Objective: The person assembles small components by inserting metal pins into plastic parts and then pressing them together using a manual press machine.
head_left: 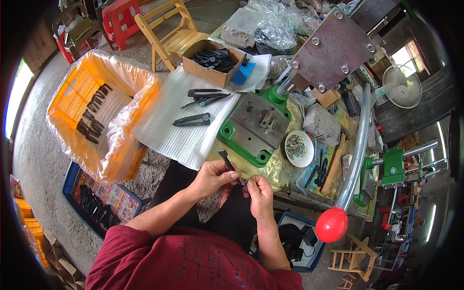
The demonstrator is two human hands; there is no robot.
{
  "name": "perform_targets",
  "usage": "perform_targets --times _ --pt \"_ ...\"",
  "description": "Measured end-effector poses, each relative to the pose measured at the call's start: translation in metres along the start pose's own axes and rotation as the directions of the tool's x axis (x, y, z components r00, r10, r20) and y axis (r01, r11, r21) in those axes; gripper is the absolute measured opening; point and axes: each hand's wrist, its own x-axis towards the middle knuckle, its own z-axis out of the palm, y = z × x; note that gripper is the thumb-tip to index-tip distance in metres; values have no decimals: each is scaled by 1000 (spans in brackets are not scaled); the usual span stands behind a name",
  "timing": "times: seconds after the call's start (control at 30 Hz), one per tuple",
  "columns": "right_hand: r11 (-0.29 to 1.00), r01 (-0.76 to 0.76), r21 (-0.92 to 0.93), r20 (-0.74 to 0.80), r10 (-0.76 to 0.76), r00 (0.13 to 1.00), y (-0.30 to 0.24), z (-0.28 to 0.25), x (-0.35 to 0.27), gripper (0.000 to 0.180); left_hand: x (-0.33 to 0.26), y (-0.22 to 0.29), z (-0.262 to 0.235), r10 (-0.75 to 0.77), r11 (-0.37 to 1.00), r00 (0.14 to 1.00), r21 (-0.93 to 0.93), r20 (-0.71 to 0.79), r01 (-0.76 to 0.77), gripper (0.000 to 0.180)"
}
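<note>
Both of my hands are together over my lap, in front of the bench. My left hand [214, 176] is closed around a slim black piece [224, 156], whose wider end sticks up past the fingers. My right hand [259, 192] pinches at that piece's lower end; the fingertips hide what is there. Just beyond them stands a green hand press [267, 159] with a steel plate and a small metal fixture [268, 120]. On the white foam sheet [164, 108] lie several similar black pieces [192, 120]. A white bowl [298, 161] of small metal parts sits right of the press.
The press's long lever ends in a red ball knob [331, 224], close on my right. A plastic-lined orange crate [72, 116] holds rows of black pieces. A cardboard box [227, 71] of black pieces stands behind the foam. Blue-rimmed trays [68, 186] flank me low down.
</note>
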Motion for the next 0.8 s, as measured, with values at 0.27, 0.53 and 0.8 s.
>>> perform_targets --times 0.27,0.53,0.8 --pt "985 -14 173 -99 31 995 5 15 -6 12 -1 -1 6 -95 889 994 -454 -60 58 15" --pt "982 -2 191 -96 21 995 8 16 -5 13 -2 -3 7 -100 875 994 -479 -53 63 15" --pt "985 34 170 -108 -16 994 12 16 -4 13 -3 -7 7 -85 909 994 -414 -72 48 13"
